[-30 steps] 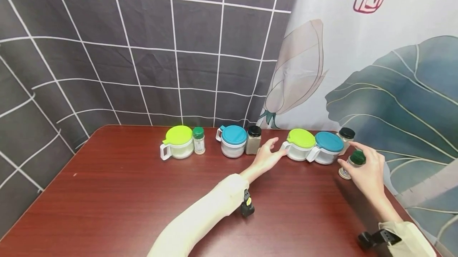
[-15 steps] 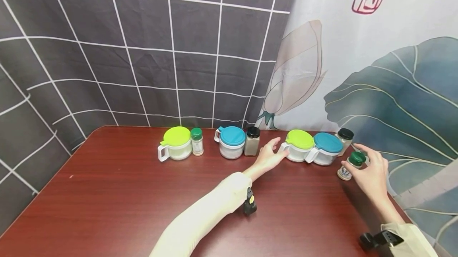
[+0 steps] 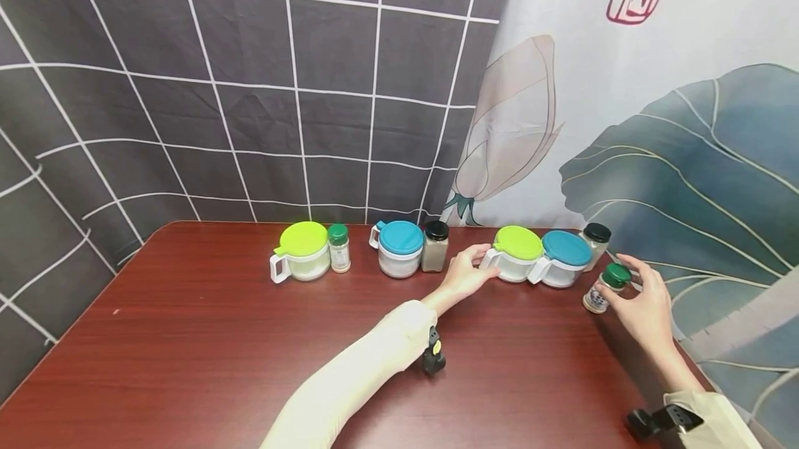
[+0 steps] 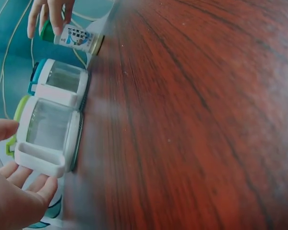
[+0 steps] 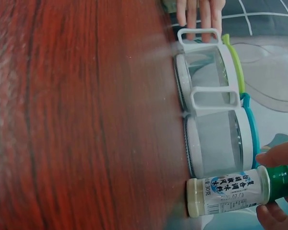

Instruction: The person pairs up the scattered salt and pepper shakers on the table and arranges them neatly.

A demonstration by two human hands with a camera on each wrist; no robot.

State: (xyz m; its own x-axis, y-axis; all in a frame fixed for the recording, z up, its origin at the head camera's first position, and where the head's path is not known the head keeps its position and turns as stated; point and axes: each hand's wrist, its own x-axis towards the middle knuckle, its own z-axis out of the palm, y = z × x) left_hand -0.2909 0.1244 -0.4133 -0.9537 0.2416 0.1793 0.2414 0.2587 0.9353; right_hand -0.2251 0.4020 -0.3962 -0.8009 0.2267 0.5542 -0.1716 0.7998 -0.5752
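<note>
green-capped seasoning shaker [image 3: 597, 298] at table [image 3: 250, 366] right side, tilted, near teal-lidded jar [image 3: 564, 258]. right hand [image 3: 646, 307] pinches it around cap/neck. label [image 5: 233, 193] reads 复合调味料, 白胡椒风味; date unclear. left hand [image 3: 460, 278] spread, fingers at lime-lidded jar's [image 3: 514, 266] handle.

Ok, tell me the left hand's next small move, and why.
I'd probably curl the left hand round the white loop handle of the nearby round, clear jar with the lime-green lid: the thumb lies near the lid and the fingertips by the handle, spread apart rather than wrapped round it.
</note>
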